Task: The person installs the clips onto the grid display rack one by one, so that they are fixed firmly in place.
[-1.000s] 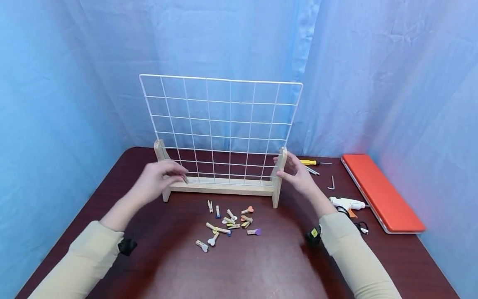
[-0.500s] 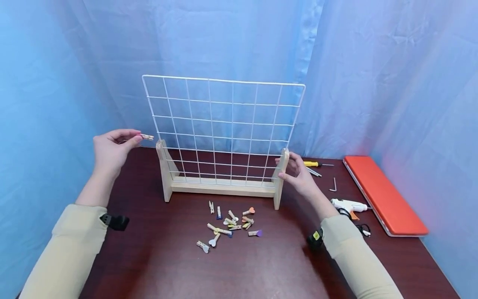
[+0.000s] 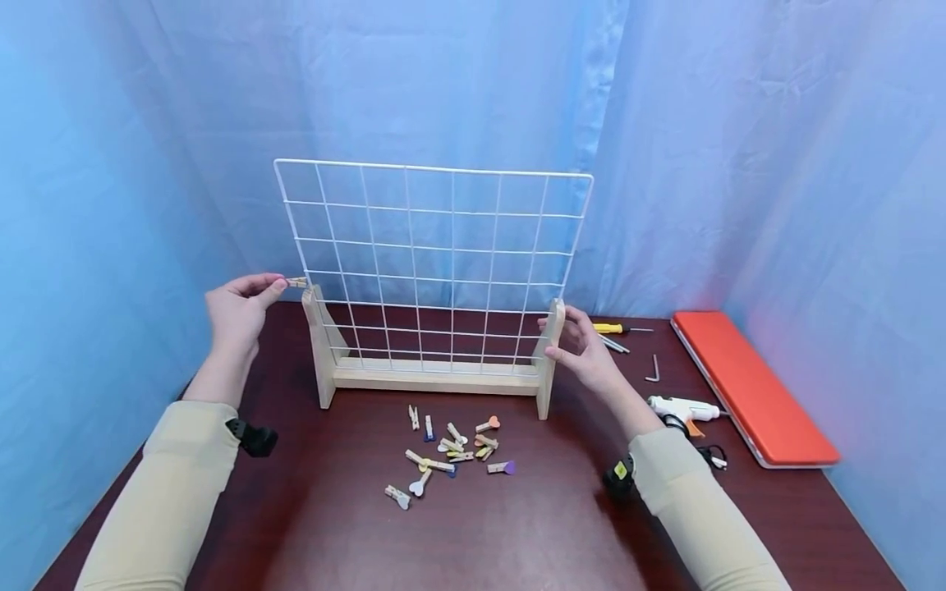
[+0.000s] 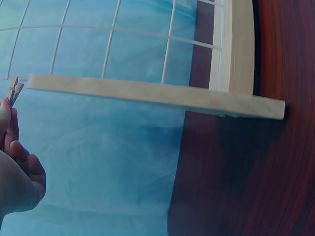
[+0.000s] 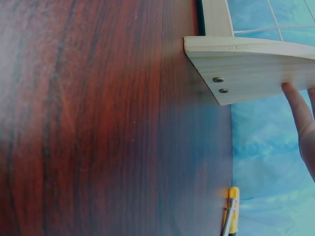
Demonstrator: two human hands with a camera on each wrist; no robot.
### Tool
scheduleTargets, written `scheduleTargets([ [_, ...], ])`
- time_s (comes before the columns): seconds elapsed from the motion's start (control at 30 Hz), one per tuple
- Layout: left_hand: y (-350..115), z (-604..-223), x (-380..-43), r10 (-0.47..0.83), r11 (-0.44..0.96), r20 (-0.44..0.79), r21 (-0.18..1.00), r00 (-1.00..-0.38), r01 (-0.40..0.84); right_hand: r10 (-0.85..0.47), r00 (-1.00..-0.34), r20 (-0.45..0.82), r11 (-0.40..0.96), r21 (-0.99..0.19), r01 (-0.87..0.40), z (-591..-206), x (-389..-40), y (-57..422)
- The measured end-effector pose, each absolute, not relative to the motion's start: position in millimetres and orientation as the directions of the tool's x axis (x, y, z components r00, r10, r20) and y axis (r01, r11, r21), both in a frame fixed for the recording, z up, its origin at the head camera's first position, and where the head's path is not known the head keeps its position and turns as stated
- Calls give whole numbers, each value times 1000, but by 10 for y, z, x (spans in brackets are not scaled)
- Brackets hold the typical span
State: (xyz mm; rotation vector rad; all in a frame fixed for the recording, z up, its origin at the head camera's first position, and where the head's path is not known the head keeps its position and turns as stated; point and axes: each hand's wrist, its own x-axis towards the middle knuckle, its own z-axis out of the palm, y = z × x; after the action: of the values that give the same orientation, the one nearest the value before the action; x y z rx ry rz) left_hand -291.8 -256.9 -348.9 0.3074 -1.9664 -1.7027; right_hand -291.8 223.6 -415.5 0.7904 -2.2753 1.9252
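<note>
Head view: dark-red table (image 3: 517, 533), curtains (image 3: 443, 82) (pale blue).

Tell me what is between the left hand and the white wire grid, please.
A wooden clothespin, pinched by the left hand, points at the edge of the wire grid. The head view shows it; whether it touches the wire is unclear.

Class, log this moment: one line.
left hand: pinches pale wooden clothespin beside white rectangular wire grid | right hand: holds flat pale wooden upright
</note>
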Motion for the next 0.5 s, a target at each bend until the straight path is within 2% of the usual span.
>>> scheduleTargets([
  [0.3,-2490,-3553,-2984,-470,171,250,967,-847,190,-350,-864,362,98,-903,-418,-4104,-2927,2203],
  [0.5,-2542,-3590,-2970,-411,291,373,918,-832,268,-360,-851,382,94,-893,-441,-4107,-2943,2202],
])
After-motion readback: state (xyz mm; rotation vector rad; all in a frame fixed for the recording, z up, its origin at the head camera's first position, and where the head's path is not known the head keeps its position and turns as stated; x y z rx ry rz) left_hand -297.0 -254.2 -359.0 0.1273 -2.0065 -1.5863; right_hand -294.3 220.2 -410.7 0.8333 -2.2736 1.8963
